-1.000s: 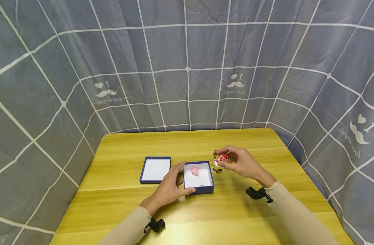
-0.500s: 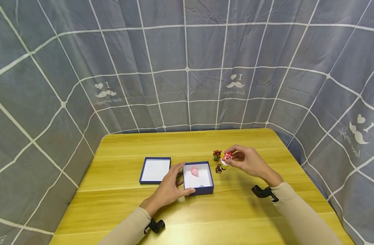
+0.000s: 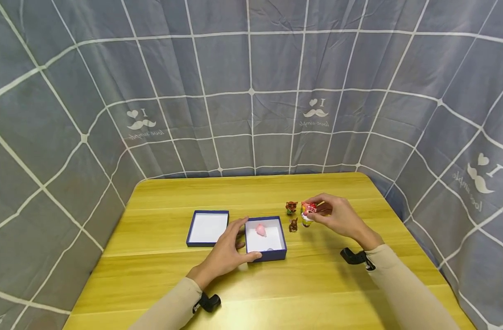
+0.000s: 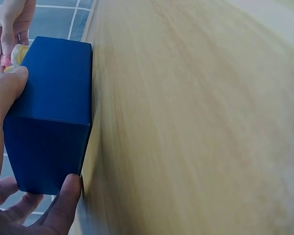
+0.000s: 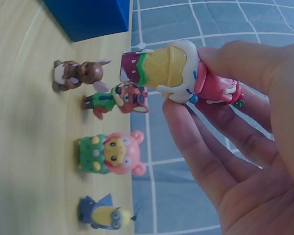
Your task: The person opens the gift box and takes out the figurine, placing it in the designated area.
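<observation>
Cream-topped figurine (image 5: 179, 71) was pinched between thumb and fingers of the right hand (image 3: 340, 217), close to upright, right of the box and toward the table's (image 3: 132, 261) far right corner. Its base looked lifted; contact hard to tell.

Just beside it stood a brown eared figure (image 5: 81, 74) and a fox figure (image 5: 120, 100), the fox nearer the far edge. A pink-haired figure (image 5: 112, 154) and a yellow-and-blue figure (image 5: 103, 213) stood further along in the right wrist view.

Left hand (image 3: 222, 256) gripped the open blue box (image 3: 272, 255), thumb at its near left corner. Inside: a pink piece (image 3: 260, 229), plus something pale by the near wall, too small to tell. Lid (image 3: 207, 228) lay left of the box, apart from it.

Step in hand, as judged: setting the figurine among the others. Next move probably called for lowering it level and letting go without knocking neighbours.

Versus one second earlier: figurine had shifted toward the right edge, uncovering the brown and fox figures, and was less tilted than in the middle frame. Left hand, box, lid: about same.
</observation>
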{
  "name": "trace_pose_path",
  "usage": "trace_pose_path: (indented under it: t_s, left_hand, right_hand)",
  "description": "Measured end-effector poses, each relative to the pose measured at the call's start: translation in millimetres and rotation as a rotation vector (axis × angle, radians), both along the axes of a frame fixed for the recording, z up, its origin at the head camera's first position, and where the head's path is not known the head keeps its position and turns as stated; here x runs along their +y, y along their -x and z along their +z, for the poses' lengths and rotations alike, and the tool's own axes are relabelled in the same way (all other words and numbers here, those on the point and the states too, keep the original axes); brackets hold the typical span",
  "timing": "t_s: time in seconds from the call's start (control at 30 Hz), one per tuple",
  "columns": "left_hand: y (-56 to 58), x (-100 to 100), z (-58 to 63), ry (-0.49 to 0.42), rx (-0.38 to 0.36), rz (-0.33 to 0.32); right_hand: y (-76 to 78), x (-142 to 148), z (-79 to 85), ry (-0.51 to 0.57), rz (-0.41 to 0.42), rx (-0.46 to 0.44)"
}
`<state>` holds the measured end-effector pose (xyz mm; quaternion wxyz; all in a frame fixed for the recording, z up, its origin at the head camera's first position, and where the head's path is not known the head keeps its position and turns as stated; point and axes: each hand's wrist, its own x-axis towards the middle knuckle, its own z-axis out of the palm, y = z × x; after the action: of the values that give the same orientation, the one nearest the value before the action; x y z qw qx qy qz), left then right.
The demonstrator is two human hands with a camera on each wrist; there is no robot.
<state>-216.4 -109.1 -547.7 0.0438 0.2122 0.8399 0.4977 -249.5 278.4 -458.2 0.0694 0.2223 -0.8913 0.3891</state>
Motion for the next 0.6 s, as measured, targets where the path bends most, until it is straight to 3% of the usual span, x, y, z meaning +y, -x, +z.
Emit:
trace_pose_path:
  t_s: [0.33,0.6]
  left_hand:
    - [0.5,1,0.1,0.000,-0.004,-0.008]
    - [1.1,1,-0.8,0.010,-0.005,0.002]
  right_hand:
    - [5.6,6,-10.3,-0.077,-0.069,0.031]
    - [10.4,10,-18.3,-0.068,-0.027,0.049]
